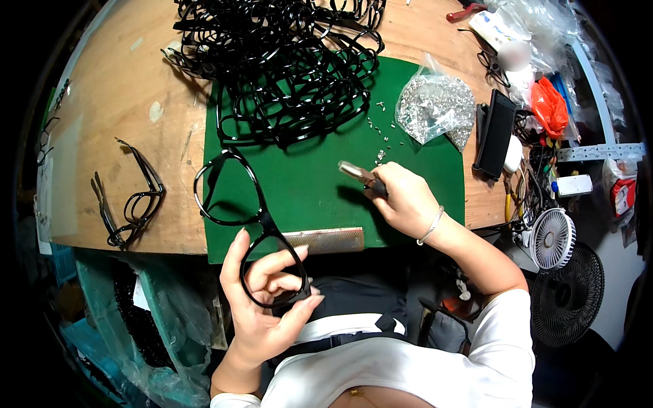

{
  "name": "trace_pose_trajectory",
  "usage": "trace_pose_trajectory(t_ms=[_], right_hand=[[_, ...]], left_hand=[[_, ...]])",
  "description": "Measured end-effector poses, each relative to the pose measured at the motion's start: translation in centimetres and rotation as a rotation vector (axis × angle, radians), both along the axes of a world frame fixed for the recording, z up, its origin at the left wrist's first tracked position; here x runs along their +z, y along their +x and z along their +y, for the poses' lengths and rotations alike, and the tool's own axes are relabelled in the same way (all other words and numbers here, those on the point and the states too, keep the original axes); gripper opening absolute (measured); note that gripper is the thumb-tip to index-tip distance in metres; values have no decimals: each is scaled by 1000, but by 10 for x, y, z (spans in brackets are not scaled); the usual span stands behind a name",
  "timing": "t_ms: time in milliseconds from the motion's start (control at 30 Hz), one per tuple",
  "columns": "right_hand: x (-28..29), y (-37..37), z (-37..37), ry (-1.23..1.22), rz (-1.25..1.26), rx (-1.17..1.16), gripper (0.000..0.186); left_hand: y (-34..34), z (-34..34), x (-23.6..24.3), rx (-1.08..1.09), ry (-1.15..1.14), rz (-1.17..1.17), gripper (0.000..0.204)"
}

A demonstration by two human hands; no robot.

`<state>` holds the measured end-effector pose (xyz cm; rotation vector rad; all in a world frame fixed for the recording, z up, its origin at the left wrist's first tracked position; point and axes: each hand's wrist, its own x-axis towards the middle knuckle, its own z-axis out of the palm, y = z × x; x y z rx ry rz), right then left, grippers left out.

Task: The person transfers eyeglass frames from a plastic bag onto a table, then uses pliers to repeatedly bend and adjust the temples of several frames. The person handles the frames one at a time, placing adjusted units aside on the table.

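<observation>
My left hand [265, 292] holds a glossy black eyeglass front [264, 216] by one rim, tilted up at the green mat's [299, 183] front edge, with no temples visible on it. My right hand [401, 197] grips dark-handled pliers [357, 172] over the mat, their metal jaws pointing left. Just beyond lie scattered tiny silver pieces [379, 155] and a clear bag [433, 109] full of more. A long metal strip [320, 239] lies along the mat's front edge.
A large heap of black frames [279, 68] covers the back. More glasses [136, 207] sit on the wooden table [95, 122] at left. At right are a black phone-like object [494, 132], a red bag [549, 109], cables, a white fan [552, 238] and a black fan [564, 296].
</observation>
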<state>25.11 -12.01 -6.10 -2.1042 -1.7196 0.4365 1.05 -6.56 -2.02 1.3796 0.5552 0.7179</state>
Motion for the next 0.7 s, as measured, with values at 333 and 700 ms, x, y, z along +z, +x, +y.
trace_pose_trajectory(t_ms=[333,700], right_hand=[[47,-22,-3,-26,231,33,18],[55,-67,-16,-128,1422,-247,22]], left_hand=[[25,-2,-3,88,201,118,90],[34,-16,-5,95,233,74,88]])
